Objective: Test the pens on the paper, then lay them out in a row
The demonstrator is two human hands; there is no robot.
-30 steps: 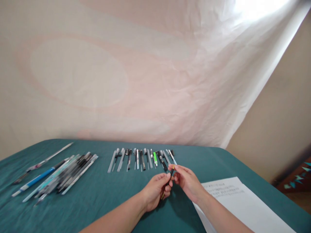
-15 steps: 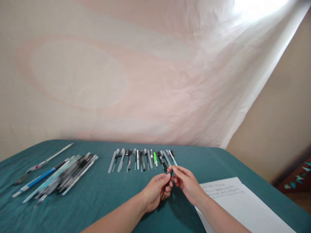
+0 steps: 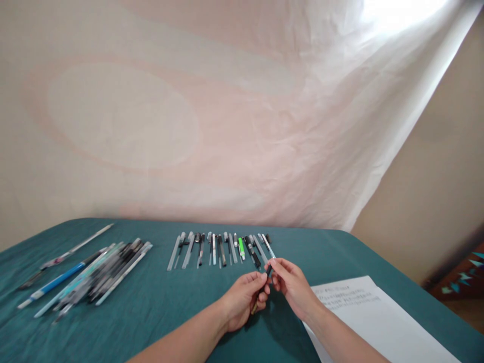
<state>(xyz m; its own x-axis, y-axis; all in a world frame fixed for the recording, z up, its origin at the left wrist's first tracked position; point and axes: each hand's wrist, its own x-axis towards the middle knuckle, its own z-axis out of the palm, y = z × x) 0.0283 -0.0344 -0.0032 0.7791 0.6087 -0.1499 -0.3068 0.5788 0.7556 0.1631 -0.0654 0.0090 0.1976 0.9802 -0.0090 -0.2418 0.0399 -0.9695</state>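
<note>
A slim dark pen [image 3: 268, 270] slants between my hands above the green cloth. My left hand [image 3: 244, 298] is closed around its barrel, and a yellowish lower end shows under the fingers. My right hand [image 3: 290, 282] pinches at the pen's upper end, where the fingertips cover the tip. Just beyond my hands lies a row of pen parts, among them a bright green piece [image 3: 241, 248], a black piece [image 3: 254, 255] and a pale blue-white barrel [image 3: 268, 245].
A heap of pens and barrels [image 3: 109, 272] lies to the left, beside a blue pen [image 3: 62, 280] and a long thin brush-like stick [image 3: 81, 245]. White paper with handwriting [image 3: 363, 312] rests at the right. A pale cloth [image 3: 212, 126] hangs behind the table.
My right fingers have shifted slightly along the pen's upper end, and the golden-brown end seen there before is now covered. My left hand keeps its hold, almost unmoved.
</note>
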